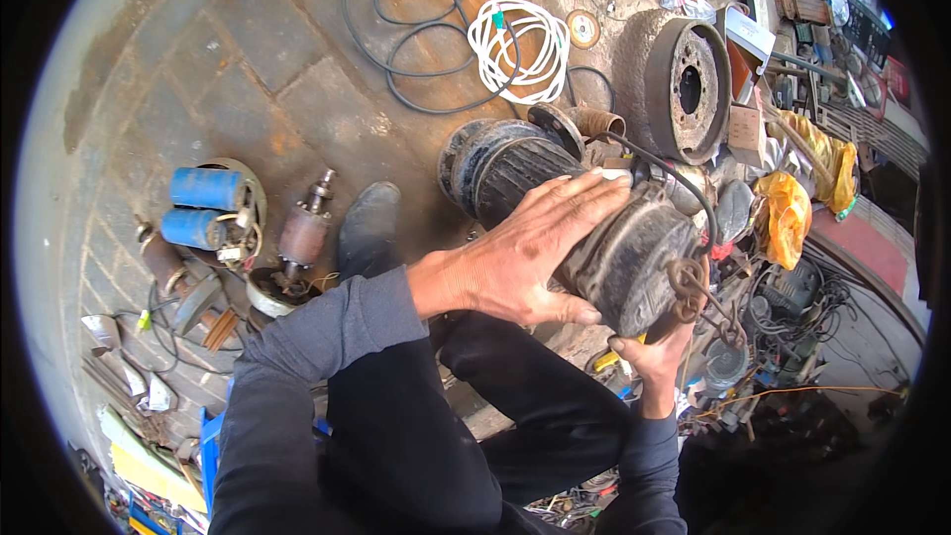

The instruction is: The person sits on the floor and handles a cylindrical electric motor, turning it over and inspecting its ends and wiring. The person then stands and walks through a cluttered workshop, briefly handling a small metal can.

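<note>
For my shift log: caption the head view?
Left hand flat on a grimy motor housing, right hand supporting it from below.

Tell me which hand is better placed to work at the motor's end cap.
Likely the right hand: it sits under the end cap of the motor, while the left hand lies flat across the body.

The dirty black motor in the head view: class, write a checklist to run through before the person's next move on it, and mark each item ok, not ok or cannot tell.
1. Left hand flat on the black motor: ok.
2. Right hand under the motor's near end: ok.
3. What the right hand grips: cannot tell.
4. Black cable off the motor, free of the fingers: ok.
5. Ground beside the motor free of clutter: not ok, brake drum and yellow bags lie close.
</note>
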Tool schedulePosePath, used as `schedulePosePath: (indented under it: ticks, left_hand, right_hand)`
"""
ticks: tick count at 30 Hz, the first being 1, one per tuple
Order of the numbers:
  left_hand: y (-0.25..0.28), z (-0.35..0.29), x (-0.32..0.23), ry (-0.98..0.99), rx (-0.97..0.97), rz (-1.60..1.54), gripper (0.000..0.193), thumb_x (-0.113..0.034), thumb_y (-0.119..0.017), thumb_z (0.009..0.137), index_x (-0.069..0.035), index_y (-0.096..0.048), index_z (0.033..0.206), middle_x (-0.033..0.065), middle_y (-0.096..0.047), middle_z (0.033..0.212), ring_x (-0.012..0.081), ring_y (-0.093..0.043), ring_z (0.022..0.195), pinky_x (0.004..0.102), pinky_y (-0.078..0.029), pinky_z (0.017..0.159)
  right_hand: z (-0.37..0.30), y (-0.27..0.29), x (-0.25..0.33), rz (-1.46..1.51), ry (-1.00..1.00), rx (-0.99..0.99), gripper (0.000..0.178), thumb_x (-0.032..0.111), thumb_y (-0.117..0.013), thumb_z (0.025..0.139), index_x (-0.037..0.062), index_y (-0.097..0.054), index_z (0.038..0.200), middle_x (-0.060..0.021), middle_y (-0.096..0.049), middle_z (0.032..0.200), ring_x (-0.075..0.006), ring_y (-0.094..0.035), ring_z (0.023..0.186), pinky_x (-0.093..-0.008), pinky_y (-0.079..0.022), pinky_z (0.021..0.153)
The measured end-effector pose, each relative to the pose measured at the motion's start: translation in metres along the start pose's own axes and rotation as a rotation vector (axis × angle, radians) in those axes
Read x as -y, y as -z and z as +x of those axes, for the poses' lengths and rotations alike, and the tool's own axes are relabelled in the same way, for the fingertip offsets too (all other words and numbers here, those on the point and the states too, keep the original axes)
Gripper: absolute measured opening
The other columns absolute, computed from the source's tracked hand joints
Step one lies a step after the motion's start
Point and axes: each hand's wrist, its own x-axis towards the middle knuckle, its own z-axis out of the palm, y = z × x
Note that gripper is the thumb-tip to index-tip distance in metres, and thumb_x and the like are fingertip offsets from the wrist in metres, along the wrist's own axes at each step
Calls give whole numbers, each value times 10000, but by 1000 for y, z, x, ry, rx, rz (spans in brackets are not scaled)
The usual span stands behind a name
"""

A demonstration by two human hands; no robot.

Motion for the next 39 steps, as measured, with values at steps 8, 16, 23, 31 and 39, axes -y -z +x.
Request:
schedulePosePath:
  ticks: [8,16,23,31,39]
  left_hand:
    - [-4,-1,4,-28,-45,-48,1142,-547,-781,832,-6,-202,1654,236,-254,1696,429,-193,1591,563,-154,1279]
    - [-5,0,0,-6,-42,29,1086,-574,-720,896,21,-210,1648,253,-265,1689,437,-209,1587,568,-162,1274]
    - [-4,1,0,-19,-39,12,1050,-606,-653,941,38,-210,1642,268,-259,1685,438,-213,1584,566,-158,1275]
    - [-10,0,4,-24,-57,13,984,-616,-560,992,53,-226,1632,271,-276,1679,435,-214,1585,581,-162,1260]
    - [-19,-1,8,-35,-102,-36,884,-510,-499,991,48,-242,1627,283,-277,1668,453,-217,1571,582,-120,1274]
  right_hand:
    - [-6,2,-1,-66,43,-34,1549,445,-1047,514,52,-86,1663,-189,-413,1541,-341,-504,1389,-495,-419,1178]
    - [-12,3,-10,-69,10,-103,1566,531,-1040,505,8,-112,1652,-151,-430,1506,-322,-497,1388,-484,-433,1173]
    - [-12,11,-14,-152,26,-65,1594,562,-1036,479,13,-103,1650,-154,-417,1512,-325,-501,1374,-474,-414,1176]
    - [-11,8,-15,-181,3,-78,1566,576,-1011,501,10,-94,1636,-178,-365,1554,-348,-478,1414,-503,-393,1201]
    - [-11,3,-11,-95,-43,-59,1532,519,-1016,516,35,-93,1639,-196,-362,1587,-377,-474,1433,-521,-418,1195]
